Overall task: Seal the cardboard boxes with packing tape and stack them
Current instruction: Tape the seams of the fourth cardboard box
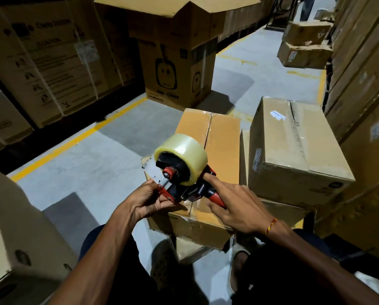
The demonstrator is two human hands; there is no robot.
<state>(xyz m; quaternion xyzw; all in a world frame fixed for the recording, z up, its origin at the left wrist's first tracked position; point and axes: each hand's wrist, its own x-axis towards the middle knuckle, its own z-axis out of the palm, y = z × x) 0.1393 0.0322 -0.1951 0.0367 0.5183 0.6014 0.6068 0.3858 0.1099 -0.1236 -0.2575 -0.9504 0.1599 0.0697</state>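
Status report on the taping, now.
Both hands, left and right, hold tape dispenser at near edge of box. Centre seam taped. Nothing obstructing.

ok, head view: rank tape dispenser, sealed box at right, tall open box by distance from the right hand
1. Tape dispenser: held by the right hand.
2. Sealed box: just beyond, to the right.
3. Tall open box: far back, centre-left on the floor.

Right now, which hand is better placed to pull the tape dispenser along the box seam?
Probably the right hand: it grips the tape dispenser by its red handle. The left hand only pinches the front plate near the box edge.
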